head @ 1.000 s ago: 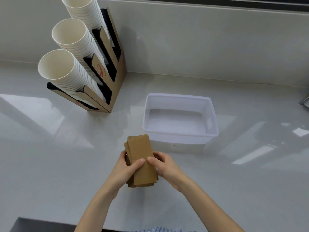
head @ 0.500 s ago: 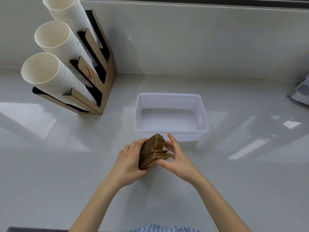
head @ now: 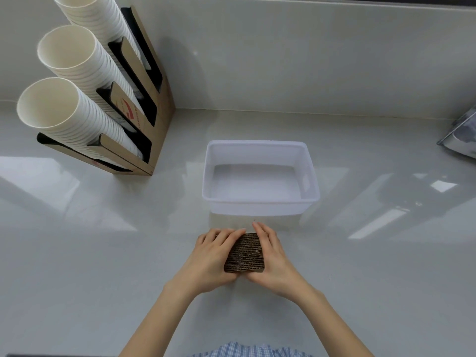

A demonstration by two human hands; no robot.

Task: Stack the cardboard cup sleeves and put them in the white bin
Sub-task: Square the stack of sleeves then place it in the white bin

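A stack of brown cardboard cup sleeves (head: 246, 253) stands on edge on the grey counter, its ribbed edges facing up. My left hand (head: 213, 256) presses its left face and my right hand (head: 274, 256) presses its right face, so both hands hold the stack between them. The white bin (head: 260, 202) sits just beyond the stack, a short gap away, with nothing inside it.
A cardboard cup dispenser (head: 144, 119) with three slanted rows of white paper cups (head: 49, 109) stands at the back left. A silvery bag (head: 461, 137) shows at the right edge. The wall runs behind the bin.
The stack went from flat-face-up in my hands to standing on edge on the counter, squared between both palms. The view has shifted slightly.
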